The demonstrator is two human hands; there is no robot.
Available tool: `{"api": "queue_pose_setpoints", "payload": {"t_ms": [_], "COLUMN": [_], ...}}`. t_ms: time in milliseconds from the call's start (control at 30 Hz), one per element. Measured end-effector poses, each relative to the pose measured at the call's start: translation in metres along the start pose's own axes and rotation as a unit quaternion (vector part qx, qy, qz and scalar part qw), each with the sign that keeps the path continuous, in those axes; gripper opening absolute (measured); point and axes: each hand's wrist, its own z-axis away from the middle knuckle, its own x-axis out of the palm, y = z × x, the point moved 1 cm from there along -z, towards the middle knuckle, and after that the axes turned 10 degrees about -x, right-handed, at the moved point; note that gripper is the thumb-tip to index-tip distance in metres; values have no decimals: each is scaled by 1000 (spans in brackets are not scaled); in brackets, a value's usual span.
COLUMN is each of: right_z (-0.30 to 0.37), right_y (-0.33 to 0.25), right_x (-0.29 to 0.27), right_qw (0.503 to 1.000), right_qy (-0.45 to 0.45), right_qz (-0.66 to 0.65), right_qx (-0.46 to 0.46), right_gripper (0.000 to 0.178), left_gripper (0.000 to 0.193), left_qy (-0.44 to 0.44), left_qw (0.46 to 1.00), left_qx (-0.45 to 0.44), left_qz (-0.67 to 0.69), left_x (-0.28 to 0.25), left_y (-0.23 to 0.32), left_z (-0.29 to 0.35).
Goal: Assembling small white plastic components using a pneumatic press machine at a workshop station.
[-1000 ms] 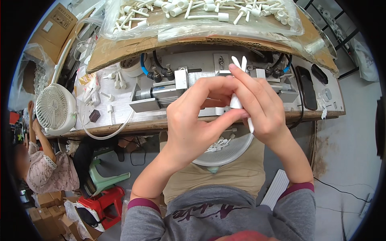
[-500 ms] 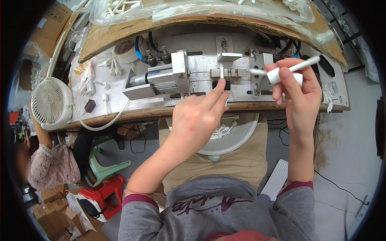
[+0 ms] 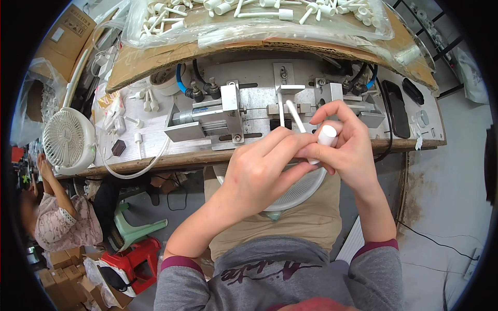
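My right hand is closed around white capped sticks; the round end of one white cap sticks up between its fingers. The fingertips of my left hand meet it, closed at the base of a white capped stick whose thin shaft points away from me. Exactly which fingers carry that stick's cap is partly hidden. Just beyond my left fingers, another white stick stands at the small metal holder of the bench fixture. A metal cylinder clamp lies left of it.
A cardboard sheet bearing a bag of white capped sticks overhangs the bench. A white fan and loose sticks are at left, a dark phone at right. On my lap rests a basin. Another person sits at left.
My right hand has moved left and down to meet my left hand. My left fingers have come back from the holder to the capped stick. The view has shifted slightly.
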Motion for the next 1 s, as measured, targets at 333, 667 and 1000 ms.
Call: {"api": "queue_pose_setpoints", "payload": {"t_ms": [333,667,1000], "right_z": [-1,7,14], "right_y": [-6,-5,32], "right_x": [-26,-13,11], "right_qw": [984,959,772], "right_qy": [23,46,-26], "right_qz": [-41,135,511], "right_qx": [-170,-245,-378], "right_gripper": [42,26,28], "left_gripper": [30,26,22], "left_qy": [-27,-67,127], "left_qw": [970,961,977], "left_qx": [10,-12,48], "left_qz": [-243,-267,-162], "left_x": [2,1,-56], "left_y": [-24,-25,-17], "left_z": [16,-1,-114]}}
